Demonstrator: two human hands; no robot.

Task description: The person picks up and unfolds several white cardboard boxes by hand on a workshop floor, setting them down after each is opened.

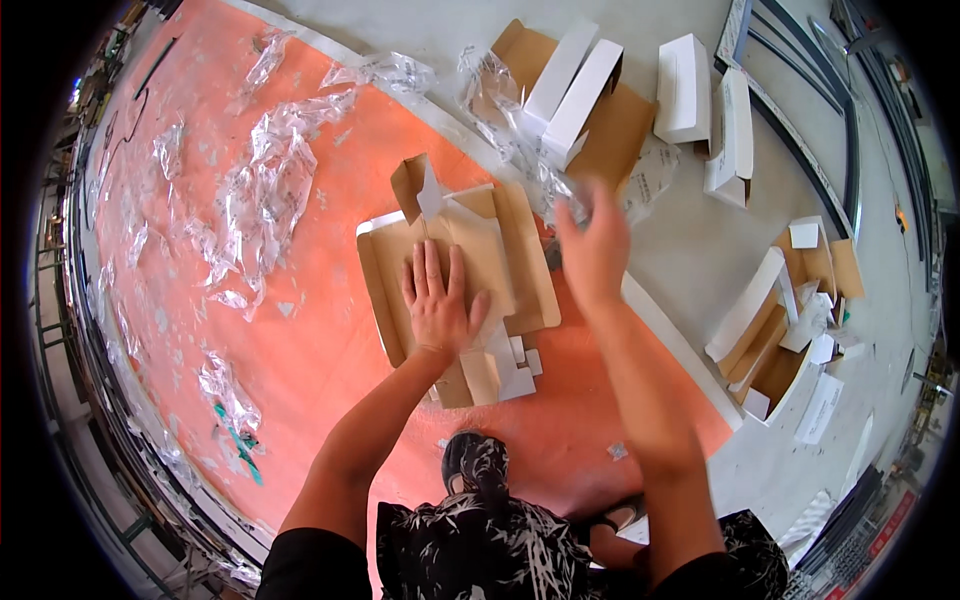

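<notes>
A flattened brown cardboard box (375,290) with white outer faces lies on the orange floor in front of my feet. My left hand (438,305) rests flat on its brown inside, fingers spread and holding nothing. Small folded flaps (520,370) stick out at the near right corner, and another flap (408,188) stands up at the far side. To the right of the box, my right hand (597,250) is raised and blurred, thumb and fingers apart, with nothing visible in it. Crumpled clear plastic film (515,150) lies just beyond that hand.
Folded white cartons (575,95) lie on brown cardboard at the far right, near two more white cartons (685,90). Opened cardboard pieces (765,345) sit on the grey floor at right. Crumpled plastic film (265,185) and a green strip (240,445) litter the orange floor at left.
</notes>
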